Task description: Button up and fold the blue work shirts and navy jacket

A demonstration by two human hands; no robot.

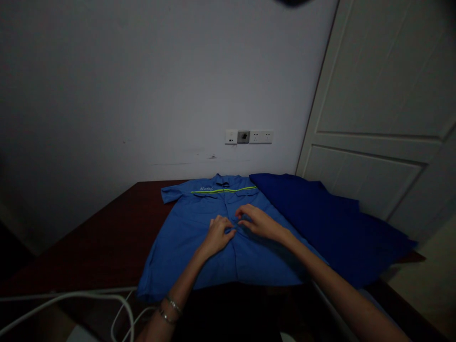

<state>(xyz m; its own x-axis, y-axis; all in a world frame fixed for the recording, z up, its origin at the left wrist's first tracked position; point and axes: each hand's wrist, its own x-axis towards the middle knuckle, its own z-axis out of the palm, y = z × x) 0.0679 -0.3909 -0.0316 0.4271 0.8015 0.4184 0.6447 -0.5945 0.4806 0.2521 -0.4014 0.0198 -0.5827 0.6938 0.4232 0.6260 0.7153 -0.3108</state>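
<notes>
The blue shirt (185, 235) lay spread beneath the loosely curled left hand (218, 233) and right hand (261, 223), likely to put its front opening (225, 203) within reach (whether either pinched it, I couldn't tell).

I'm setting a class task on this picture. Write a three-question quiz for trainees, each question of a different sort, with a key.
1. What are the left hand and right hand nearest to?
A) the door
B) the shirt
C) the sockets

2. True or false: the left arm wears bracelets.

3. Fill in: the stripe across the shirt's chest is ____ in colour.

Key: 1. B; 2. true; 3. yellow-green.
</notes>
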